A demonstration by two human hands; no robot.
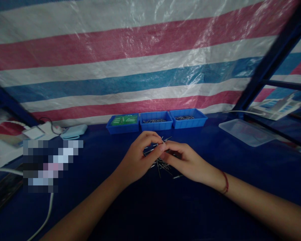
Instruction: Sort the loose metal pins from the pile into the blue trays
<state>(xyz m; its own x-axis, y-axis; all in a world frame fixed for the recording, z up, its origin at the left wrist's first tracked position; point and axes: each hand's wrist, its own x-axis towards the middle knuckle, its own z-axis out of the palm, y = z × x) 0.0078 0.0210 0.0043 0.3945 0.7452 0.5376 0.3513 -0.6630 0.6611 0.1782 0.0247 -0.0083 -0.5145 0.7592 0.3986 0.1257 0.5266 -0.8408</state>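
Observation:
Both hands meet over a loose pile of thin metal pins [163, 164] on the dark blue table. My left hand [140, 155] is closed in a pinch, thumb against the fingers. From the other side, my right hand [187, 161] pinches at the same spot, its fingertips touching those of the left. A small silvery tip, apparently of one slim pin [162, 142], shows between the fingertips; most of it is hidden by them. Stray pins stick out around the hands, and one with a thicker end [177, 176] lies below the right hand.
Behind the pile stand three blue bins: the left bin [122, 129] with green-and-white packets, the middle bin [156, 126] and right bin [190, 123] with metal pins. A clear plastic lid [248, 132] lies right. A light-blue case [74, 131], cables and a phone [5, 190] lie left.

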